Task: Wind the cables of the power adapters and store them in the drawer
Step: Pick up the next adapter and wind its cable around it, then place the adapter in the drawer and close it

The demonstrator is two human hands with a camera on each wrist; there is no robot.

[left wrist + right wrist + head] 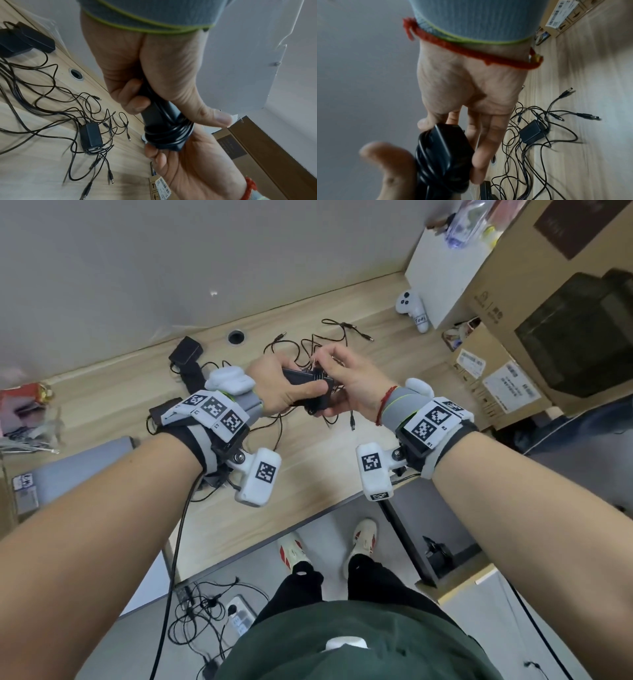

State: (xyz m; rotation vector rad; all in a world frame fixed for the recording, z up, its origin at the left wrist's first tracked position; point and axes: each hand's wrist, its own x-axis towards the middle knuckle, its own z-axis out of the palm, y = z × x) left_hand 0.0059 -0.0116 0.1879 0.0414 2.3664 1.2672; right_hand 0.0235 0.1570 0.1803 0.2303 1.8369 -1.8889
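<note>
I hold a black power adapter (310, 386) above the wooden desk (308, 474) with both hands. My left hand (291, 385) grips its body, fingers and thumb curled round it (159, 115). Its black cable (169, 134) is wound in several turns round the far end. My right hand (339, 371) holds that wound end, thumb on one side and fingers on the other (447, 146). A barrel plug (352, 424) dangles below. Another adapter (91, 135) lies on the desk in tangled cables (308, 344). No drawer is plainly in view.
Two more black adapters (186, 354) lie at the desk's back left, near a cable hole (236, 336). A white controller (412, 306) and cardboard boxes (493, 378) crowd the right side. A power strip (239, 613) with wires lies on the floor.
</note>
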